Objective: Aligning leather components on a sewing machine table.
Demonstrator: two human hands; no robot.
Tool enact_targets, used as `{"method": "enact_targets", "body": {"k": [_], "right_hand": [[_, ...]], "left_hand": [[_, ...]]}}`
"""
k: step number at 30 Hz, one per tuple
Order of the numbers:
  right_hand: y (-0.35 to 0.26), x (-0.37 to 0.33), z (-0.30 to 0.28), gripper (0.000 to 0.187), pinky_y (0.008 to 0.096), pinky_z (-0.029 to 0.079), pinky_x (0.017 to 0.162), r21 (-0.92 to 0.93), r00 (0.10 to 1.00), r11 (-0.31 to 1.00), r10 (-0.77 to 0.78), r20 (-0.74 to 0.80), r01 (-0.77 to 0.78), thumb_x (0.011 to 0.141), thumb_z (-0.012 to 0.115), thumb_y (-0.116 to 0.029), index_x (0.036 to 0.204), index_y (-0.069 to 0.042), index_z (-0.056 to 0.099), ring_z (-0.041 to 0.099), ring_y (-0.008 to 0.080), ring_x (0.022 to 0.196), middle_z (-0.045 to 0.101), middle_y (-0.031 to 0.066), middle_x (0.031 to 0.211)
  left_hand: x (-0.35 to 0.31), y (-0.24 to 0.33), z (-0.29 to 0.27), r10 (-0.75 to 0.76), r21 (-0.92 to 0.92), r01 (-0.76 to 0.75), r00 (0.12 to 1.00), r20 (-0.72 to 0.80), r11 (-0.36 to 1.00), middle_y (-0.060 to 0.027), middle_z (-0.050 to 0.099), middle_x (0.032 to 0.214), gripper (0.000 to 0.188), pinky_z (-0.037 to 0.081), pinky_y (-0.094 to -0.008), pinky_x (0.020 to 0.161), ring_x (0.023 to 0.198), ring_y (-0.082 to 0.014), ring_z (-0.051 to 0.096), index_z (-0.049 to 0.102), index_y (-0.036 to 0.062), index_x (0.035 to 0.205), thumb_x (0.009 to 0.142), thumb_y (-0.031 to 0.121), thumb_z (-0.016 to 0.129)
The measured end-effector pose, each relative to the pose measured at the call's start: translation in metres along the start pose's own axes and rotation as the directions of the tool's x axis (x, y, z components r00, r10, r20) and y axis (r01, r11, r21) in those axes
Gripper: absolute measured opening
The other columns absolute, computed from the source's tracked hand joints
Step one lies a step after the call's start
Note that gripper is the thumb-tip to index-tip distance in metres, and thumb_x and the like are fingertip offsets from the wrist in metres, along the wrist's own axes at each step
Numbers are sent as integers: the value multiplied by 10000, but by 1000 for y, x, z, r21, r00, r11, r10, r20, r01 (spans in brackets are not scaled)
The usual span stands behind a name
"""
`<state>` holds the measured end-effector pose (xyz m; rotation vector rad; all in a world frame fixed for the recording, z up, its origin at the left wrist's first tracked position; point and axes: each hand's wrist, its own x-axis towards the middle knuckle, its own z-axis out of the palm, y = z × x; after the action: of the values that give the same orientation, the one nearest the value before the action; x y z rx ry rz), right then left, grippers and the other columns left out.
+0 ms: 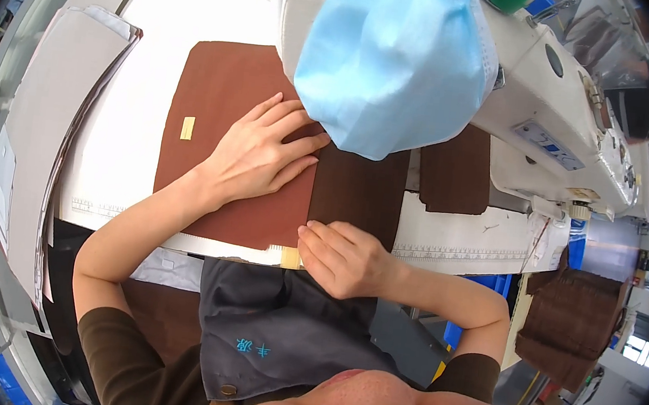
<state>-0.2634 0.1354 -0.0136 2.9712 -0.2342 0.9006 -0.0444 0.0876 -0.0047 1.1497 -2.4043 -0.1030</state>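
Note:
A flat reddish-brown leather-like panel (pixel 216 102) lies on the white sewing table (pixel 132 133). A darker brown ribbed fabric piece (pixel 358 190) lies along its right edge. My left hand (pixel 258 155) rests flat on the panel with fingers spread, pressing it down near the seam. My right hand (pixel 342 256) pinches the near edges of the two brown pieces at the table's front. A white sewing machine (pixel 543 107) stands behind, its needle area hidden by a light blue mask (pixel 389 58) close to the camera.
Another dark brown ribbed piece (pixel 456 169) lies under the machine arm. A stack of grey-white sheets (pixel 54 116) sits at the left. A pile of brown fabric pieces (pixel 575 319) sits low at the right. A small yellow tag (pixel 187 128) is on the panel.

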Motion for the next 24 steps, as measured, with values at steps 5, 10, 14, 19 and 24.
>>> {"method": "enact_targets", "body": {"k": [5, 10, 14, 19, 24], "right_hand": [[13, 6, 3, 167, 306, 522, 661, 7, 1000, 1000, 5, -8, -5, 695, 629, -75, 823, 33, 631, 648, 244, 842, 657, 154, 908], [29, 7, 9, 155, 301, 520, 648, -3, 999, 1000, 5, -33, -5, 684, 633, -72, 802, 28, 625, 649, 238, 811, 656, 141, 864], [39, 8, 14, 148, 304, 519, 634, -16, 998, 1000, 21, -65, -22, 676, 641, -60, 798, 22, 629, 646, 232, 783, 653, 130, 853], [54, 15, 18, 64, 270, 484, 613, -49, 991, 998, 26, -131, -32, 672, 628, -61, 709, -14, 605, 604, 175, 749, 622, 79, 797], [66, 16, 23, 57, 264, 487, 615, -73, 986, 996, 33, -164, -45, 678, 631, -53, 713, -16, 606, 609, 174, 743, 619, 77, 785]], "left_hand": [[2, -2, 4, 49, 44, -48, 998, -35, 998, -30, 486, 846, 252, 371, -343, 755, 804, -191, 479, 690, 131, 1050, 815, 220, 670], [-3, 1, 5, 137, 48, -135, 990, -45, 990, -18, 451, 805, 258, 304, -319, 651, 743, -169, 443, 692, 135, 1056, 810, 208, 668], [-5, -4, 4, 99, 6, -99, 995, -2, 995, -20, 436, 781, 271, 322, -310, 683, 734, -163, 449, 679, 118, 1075, 809, 159, 651], [-14, -8, -10, 227, -371, -196, 973, 40, 907, -87, 627, 950, 318, 457, -395, 947, 985, -229, 606, 606, 75, 1129, 817, 112, 658], [-10, -24, -13, 280, -415, -238, 959, 43, 878, -116, 670, 1068, 183, 456, -435, 1004, 1061, -258, 620, 712, 28, 935, 754, 33, 688]]}}
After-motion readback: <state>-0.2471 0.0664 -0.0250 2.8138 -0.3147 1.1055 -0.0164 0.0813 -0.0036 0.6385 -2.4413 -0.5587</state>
